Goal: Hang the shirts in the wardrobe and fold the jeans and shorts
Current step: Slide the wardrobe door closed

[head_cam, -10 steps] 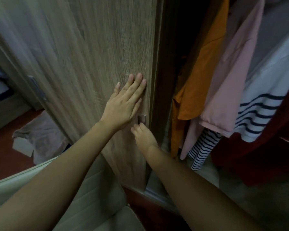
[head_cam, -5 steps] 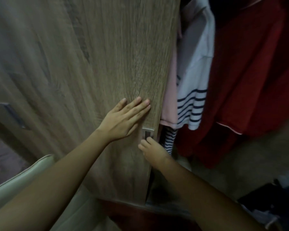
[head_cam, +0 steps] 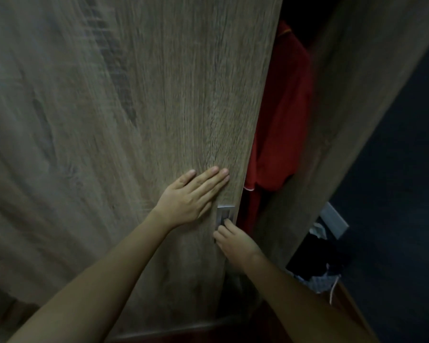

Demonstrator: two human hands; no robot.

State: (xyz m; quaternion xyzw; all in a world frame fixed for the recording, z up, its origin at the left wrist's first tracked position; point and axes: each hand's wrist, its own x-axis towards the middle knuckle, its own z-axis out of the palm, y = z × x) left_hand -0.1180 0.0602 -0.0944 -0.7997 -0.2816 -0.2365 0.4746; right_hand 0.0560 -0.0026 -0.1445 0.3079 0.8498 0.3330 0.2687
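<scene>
My left hand presses flat on the wardrobe door; my right hand hooks its metal handle, beside a hanging red shirt.

I read the wardrobe as almost closed. Its door, in light oak-grain laminate, fills the left and centre of the frame and leaves a narrow vertical gap right of centre. A brushed-metal recessed handle sits at the door's right edge, lower centre. In the gap I see one red shirt hanging, with a pale-piped edge at mid-height. The side panel, in the same laminate, bounds the gap on the right.
</scene>
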